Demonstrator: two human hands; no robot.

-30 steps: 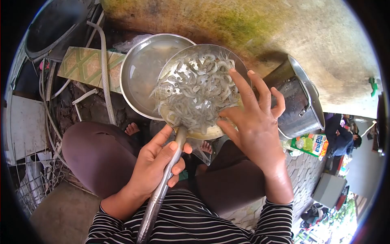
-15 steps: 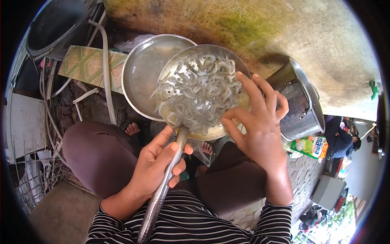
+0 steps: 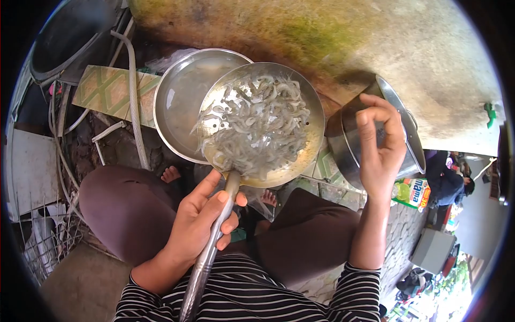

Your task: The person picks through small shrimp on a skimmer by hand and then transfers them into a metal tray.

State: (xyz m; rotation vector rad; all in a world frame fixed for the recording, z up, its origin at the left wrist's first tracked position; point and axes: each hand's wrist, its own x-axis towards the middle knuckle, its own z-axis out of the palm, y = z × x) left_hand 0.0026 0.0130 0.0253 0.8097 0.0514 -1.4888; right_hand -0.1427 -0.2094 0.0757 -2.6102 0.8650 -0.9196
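My left hand [image 3: 206, 217] is closed round the metal handle of a wide skimmer [image 3: 312, 121] with small holes in its pan. A heap of small grey raw shrimp [image 3: 263, 121] lies wet in the pan, with yellowish metal bare at its right and lower edge. To the right of the skimmer, my right hand [image 3: 383, 142] is raised in front of a tall steel pot [image 3: 343, 139], thumb and curled fingertips brought together. Whatever those fingertips may hold is too small to make out. Partly behind the skimmer sits a round metal basin [image 3: 179, 115] of cloudy water.
A stained wall [image 3: 300, 32] rises behind the basin and pot. At left are a pale hose [image 3: 134, 102], a patterned tile [image 3: 102, 96], a dark tub [image 3: 67, 40] and a wire rack [image 3: 48, 244]. A green packet [image 3: 412, 193] and another person [image 3: 453, 185] are at right.
My right hand has left the shrimp at the skimmer's edge and moved right and up to the pot. The skimmer stays in my left hand, shifted slightly left in view.
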